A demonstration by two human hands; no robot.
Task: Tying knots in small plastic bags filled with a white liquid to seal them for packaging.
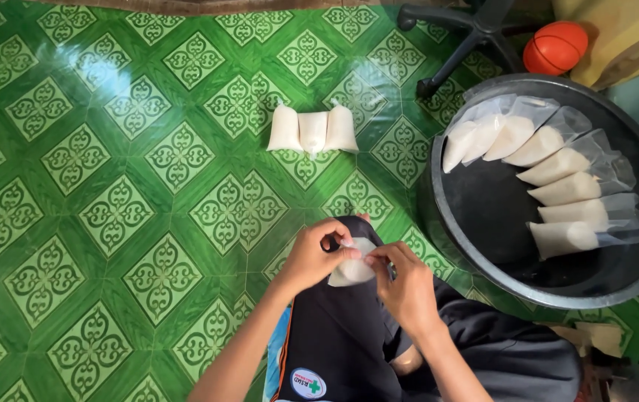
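left hand [313, 257]: pinched shut on the top of a small plastic bag of white liquid [353, 269], over the person's dark-trousered knee.
right hand [407, 284]: fingers closed on the same bag's neck, touching the left hand.
black basin [483, 216]: just right of the hands, holding a row of filled open bags [558, 190].
three tied bags [313, 130]: on the green tiled floor [111, 186], left of the basin, beyond the hands.
orange ball [555, 46]: beyond the basin, beside a chair base [468, 33].
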